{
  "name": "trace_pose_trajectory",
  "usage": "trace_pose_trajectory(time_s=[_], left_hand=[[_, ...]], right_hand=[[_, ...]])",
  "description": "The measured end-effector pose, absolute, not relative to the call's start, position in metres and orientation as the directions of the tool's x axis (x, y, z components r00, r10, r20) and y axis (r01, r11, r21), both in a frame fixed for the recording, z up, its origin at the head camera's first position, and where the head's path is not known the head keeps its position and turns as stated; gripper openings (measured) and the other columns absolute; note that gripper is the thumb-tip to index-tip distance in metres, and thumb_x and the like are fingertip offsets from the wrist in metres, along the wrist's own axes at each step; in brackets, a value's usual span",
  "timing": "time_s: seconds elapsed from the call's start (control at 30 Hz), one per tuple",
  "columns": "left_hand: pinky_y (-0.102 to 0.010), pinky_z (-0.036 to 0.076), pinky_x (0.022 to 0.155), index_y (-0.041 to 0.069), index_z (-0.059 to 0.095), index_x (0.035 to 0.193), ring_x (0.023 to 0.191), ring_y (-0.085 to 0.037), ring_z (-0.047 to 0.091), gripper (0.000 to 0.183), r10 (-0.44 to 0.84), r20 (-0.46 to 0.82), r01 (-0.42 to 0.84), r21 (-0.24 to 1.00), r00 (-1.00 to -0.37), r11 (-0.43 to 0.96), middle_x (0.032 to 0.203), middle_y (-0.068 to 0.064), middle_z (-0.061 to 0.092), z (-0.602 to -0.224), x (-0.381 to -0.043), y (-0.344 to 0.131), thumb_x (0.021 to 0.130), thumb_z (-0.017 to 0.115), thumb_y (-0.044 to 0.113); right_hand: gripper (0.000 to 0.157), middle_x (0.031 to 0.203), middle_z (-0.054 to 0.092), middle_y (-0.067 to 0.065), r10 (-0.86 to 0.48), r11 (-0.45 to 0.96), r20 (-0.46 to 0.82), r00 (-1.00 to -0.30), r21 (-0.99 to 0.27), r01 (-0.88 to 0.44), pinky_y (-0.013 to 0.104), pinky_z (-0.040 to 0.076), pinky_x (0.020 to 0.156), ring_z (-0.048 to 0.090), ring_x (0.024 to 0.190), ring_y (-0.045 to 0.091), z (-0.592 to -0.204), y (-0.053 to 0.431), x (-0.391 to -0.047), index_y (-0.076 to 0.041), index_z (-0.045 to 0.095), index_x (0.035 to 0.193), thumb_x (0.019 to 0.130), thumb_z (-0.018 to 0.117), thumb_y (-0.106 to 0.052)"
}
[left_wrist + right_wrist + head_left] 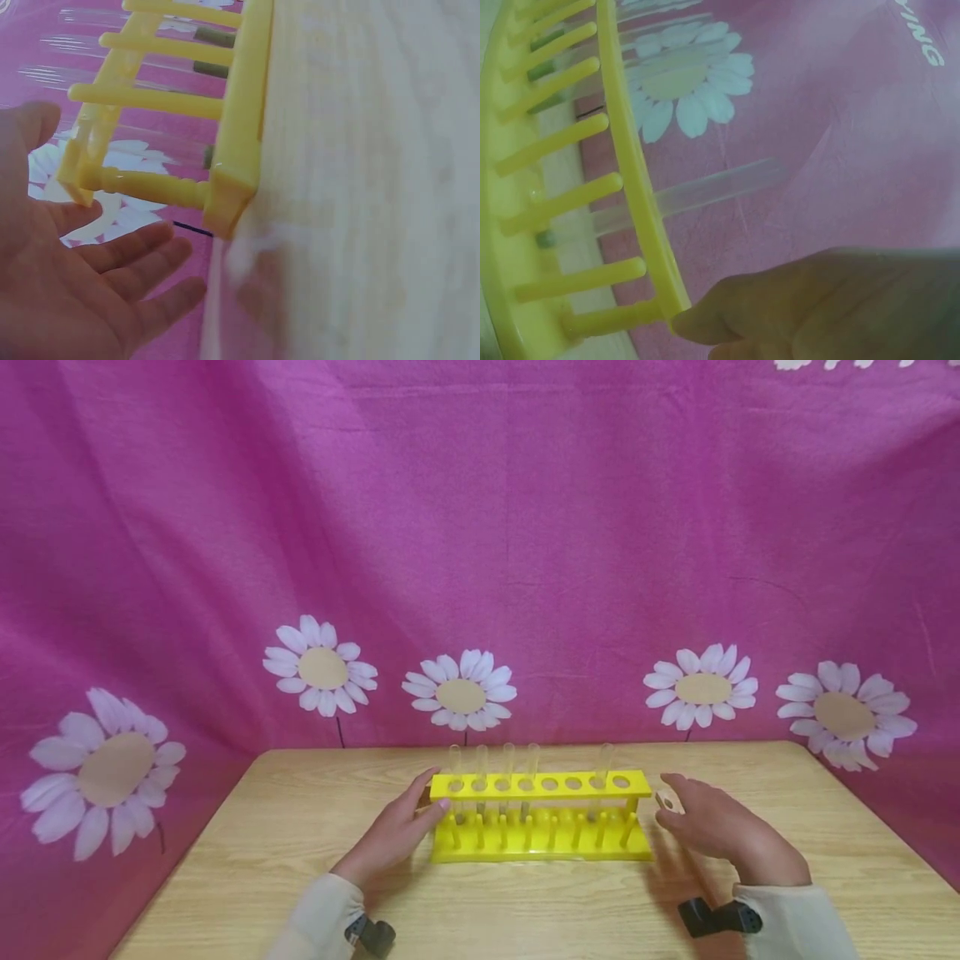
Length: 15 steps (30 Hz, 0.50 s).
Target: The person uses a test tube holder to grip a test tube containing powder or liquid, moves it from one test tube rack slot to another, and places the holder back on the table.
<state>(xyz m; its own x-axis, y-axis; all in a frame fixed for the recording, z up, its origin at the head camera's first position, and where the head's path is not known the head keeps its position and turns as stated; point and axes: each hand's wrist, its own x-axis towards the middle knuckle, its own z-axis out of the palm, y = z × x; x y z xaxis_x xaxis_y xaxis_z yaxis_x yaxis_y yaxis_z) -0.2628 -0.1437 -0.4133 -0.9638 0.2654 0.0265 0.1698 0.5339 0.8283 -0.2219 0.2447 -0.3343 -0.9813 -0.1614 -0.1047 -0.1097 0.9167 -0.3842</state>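
A yellow test tube rack (540,853) stands upright on the table, with a row of pegs along its front. Several clear test tubes (507,760) stand in its left holes, and a lone test tube (604,762) stands near the right end; their lower ends look dark greenish. At the rack's left end is my left hand (397,827), its fingers spread and relaxed in the left wrist view, the index fingertip by the top bar's corner. My right hand (708,818) is beside the right end, thumb close to the top bar's corner; contact is unclear. Its other fingers are mostly hidden.
The wooden table (525,910) reaches back to a pink curtain (570,543) printed with white daisies. Black wrist mounts (720,917) sit on both sleeves.
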Motion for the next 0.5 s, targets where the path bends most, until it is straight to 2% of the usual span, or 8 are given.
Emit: trace_pose_trajectory(time_s=[0.13, 0.33, 0.5], left_hand=[[-0.051, 0.029, 0.102, 0.041, 0.021, 0.139, 0.127, -0.028, 0.035, 0.060, 0.248, 0.024, 0.147, 0.860, -0.968, 0.489, 0.142, -0.007, 0.032, -0.419, -0.263, -0.143, 0.087, 0.044, 0.057], [-0.055, 0.026, 0.102, 0.051, 0.024, 0.133, 0.129, -0.028, 0.032, 0.051, 0.185, -0.001, 0.089, 0.872, -0.983, 0.481, 0.143, -0.002, 0.032, -0.424, -0.266, -0.142, 0.086, 0.040, 0.061], [-0.056, 0.024, 0.103, 0.047, 0.028, 0.134, 0.129, -0.029, 0.031, 0.049, 0.175, 0.023, 0.097, 0.900, -0.984, 0.425, 0.144, 0.000, 0.031, -0.428, -0.271, -0.140, 0.087, 0.039, 0.059]], right_hand=[[0.066, 0.127, 0.041, 0.032, -0.147, 0.923, -0.142, -0.979, -0.376, -0.084, 0.061, 0.034, 0.090, 0.040, 0.112, 0.049, -0.339, 0.248, -0.225, 0.008, 0.034, 0.132, 0.085, 0.056, -0.033], [0.066, 0.127, 0.041, 0.032, -0.122, 0.926, -0.175, -0.977, -0.375, -0.048, 0.062, 0.035, 0.088, 0.040, 0.112, 0.049, -0.345, 0.255, -0.229, 0.007, 0.034, 0.132, 0.086, 0.054, -0.037], [0.068, 0.128, 0.039, 0.033, -0.107, 0.926, -0.207, -0.973, -0.378, -0.021, 0.062, 0.034, 0.089, 0.038, 0.113, 0.050, -0.348, 0.258, -0.235, 0.007, 0.034, 0.132, 0.087, 0.054, -0.039]])
